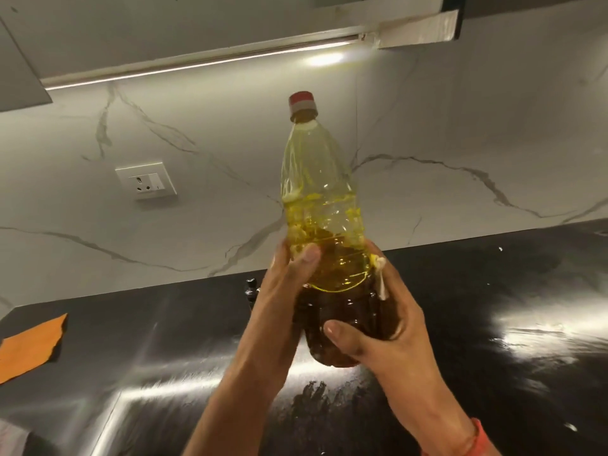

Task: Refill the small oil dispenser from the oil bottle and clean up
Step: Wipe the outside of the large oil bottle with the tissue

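A clear plastic oil bottle (317, 199) with a red cap is held up above the black counter, leaning slightly. Yellow oil fills roughly its lower half and sloshes inside. My left hand (283, 291) grips the bottle's left side, thumb across the front. My right hand (371, 327) wraps the lower right side and base, thumb in front. Just behind my left hand a small dark knob (251, 287) pokes up from the counter; I cannot tell whether it belongs to the dispenser, since the rest is hidden.
An orange cloth (31, 347) lies on the glossy black counter (493, 307) at the far left. A marbled white wall with a socket plate (146, 181) rises behind. A lit cabinet underside runs overhead.
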`<state>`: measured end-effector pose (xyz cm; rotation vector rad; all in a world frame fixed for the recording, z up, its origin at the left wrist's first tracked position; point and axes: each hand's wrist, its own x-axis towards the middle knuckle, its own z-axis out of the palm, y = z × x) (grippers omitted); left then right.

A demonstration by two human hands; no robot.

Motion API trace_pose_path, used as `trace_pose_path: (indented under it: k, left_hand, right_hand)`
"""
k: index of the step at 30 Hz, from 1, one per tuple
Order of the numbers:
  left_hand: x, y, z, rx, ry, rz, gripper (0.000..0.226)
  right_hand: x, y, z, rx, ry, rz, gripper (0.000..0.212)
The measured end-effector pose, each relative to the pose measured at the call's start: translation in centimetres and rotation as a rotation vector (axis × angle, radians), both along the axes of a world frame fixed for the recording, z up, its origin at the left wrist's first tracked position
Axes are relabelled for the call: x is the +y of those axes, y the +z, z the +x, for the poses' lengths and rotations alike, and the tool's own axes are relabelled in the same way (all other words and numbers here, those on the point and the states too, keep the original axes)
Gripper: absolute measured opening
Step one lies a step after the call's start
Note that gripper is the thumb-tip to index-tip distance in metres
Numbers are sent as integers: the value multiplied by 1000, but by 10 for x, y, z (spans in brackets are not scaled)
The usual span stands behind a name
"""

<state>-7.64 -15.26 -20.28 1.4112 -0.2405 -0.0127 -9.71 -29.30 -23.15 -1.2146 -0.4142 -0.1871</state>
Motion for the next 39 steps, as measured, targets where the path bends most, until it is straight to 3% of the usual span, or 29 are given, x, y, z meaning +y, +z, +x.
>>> trace_pose_path:
  k: [4,10,15,18,22,27,32,34,36,39]
  left_hand:
    - [-10,-21,-12,102,-81,-191,78]
    - [-18,-22,-13,83,-63,-352,76]
    - [-15,-20,-11,109,-37,-335,62]
    - [-12,-20,-9,69,-18,-287,50]
    - [-9,-22,-7,93,-37,-306,46]
    - [-10,-26,-6,104,-50,-270,54]
    - [-4,-30,-4,99,-48,-253,39]
    - [-3,-30,-4,69,-38,-198,38]
    - [-3,-31,-5,53,-76,-153,51]
    - [-4,-32,-5,45,-138,-73,75]
  right_hand:
    - [13,9,-5,23,7,52,79]
    - [22,1,-15,25,-143,-210,78]
    - [18,0,-19,-269,-481,-477,43]
    - [3,-4,-9,-494,-700,-663,35]
    - [-14,26,9,-539,-607,-756,26]
    - [-23,65,31,-529,-700,-814,15]
    - [7,43,3,-751,-442,-1133,29]
    - [-2,57,26,-741,-506,-1175,23]
    - [-11,78,51,-625,-660,-1154,22]
    - [-8,80,58,-549,-668,-1167,25]
